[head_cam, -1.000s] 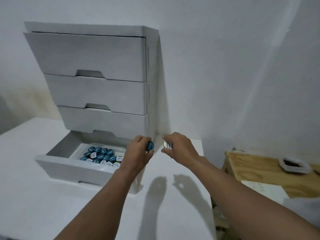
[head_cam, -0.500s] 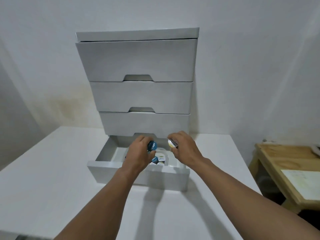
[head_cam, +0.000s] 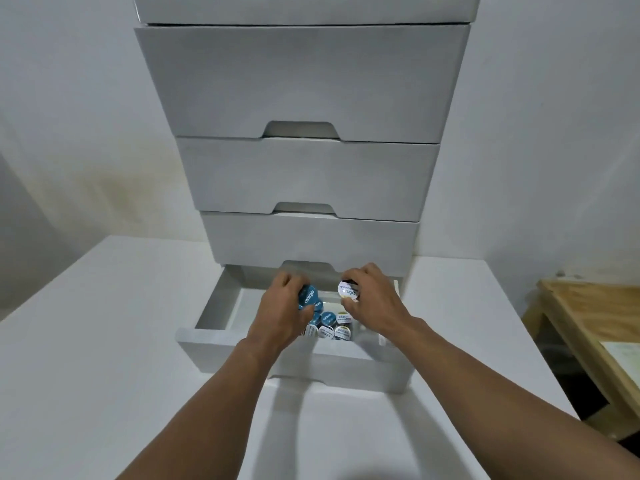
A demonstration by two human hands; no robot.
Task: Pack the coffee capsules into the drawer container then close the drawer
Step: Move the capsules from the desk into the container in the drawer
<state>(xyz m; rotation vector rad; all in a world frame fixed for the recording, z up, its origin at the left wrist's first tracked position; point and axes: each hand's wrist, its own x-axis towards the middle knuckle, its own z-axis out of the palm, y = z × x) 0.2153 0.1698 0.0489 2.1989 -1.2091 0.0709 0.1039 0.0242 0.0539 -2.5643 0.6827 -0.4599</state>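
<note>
The bottom drawer (head_cam: pixel 207 344) of a grey drawer unit (head_cam: pixel 304 84) stands pulled out on the white table. Several blue-lidded and white-lidded coffee capsules (head_cam: pixel 332 327) lie inside it, partly hidden by my hands. My left hand (head_cam: pixel 280 313) hovers over the drawer and grips a blue-lidded capsule (head_cam: pixel 309 297). My right hand (head_cam: pixel 374 303) is beside it, above the drawer's right half, holding a white-lidded capsule (head_cam: pixel 347 290).
The three upper drawers are shut. The unit stands against the wall on a white table (head_cam: pixel 86 341). To the right, lower down, is a wooden table (head_cam: pixel 588 317) with a paper sheet on it.
My view has swung to face the drawer unit and moved closer. Both hands, each with its capsule, have travelled from right of the drawer to above its inside.
</note>
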